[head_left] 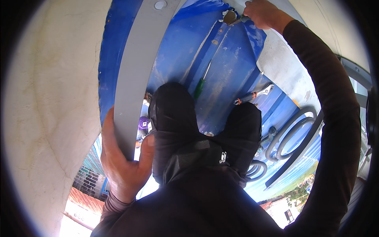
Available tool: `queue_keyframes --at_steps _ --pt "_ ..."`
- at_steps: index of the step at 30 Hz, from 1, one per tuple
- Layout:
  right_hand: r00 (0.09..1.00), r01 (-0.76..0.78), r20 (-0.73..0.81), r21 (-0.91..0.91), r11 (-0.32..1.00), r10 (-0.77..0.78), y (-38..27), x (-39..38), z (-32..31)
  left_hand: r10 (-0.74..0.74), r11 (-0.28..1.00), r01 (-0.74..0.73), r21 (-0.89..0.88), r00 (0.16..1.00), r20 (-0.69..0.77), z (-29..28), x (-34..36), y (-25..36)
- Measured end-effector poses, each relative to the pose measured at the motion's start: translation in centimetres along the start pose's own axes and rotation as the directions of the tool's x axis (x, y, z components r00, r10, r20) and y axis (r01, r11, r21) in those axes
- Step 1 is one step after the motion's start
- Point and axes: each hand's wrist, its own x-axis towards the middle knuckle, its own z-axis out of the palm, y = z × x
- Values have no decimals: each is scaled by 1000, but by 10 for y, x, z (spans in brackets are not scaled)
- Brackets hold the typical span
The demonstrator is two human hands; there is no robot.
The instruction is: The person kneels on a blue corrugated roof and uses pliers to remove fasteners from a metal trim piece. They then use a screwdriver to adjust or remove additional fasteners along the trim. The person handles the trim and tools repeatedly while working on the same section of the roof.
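Observation:
My left hand (126,166) grips the long grey metal bar (137,63), thumb on one side and fingers on the other. At the top, my right hand (262,14) is closed beside a jagged hole (229,17) in the blue corrugated sheet (209,43); a small object with a greenish part is at its fingers, too hidden to name. A green-handled screwdriver (199,87) and an adjustable wrench (261,91) lie on the blue sheet by my knees (173,106).
Curved pale walls (47,98) frame the sides. Coiled grey hoses (292,126) are at the right, a purple object (143,123) beside my left leg. Bright gaps along the lower edges show a brick-coloured roof (79,201) and buildings (292,209) far below.

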Motion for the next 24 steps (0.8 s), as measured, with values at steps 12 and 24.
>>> queue_keyframes --at_steps 12,24 --pt "901 -91 404 533 -841 158 -111 -46 -24 9 999 -9 -37 1000 11 -2 1 -1" --pt "911 410 189 -332 -849 366 -163 12 28 -15 1000 16 21 1000 -26 1 -1 3"
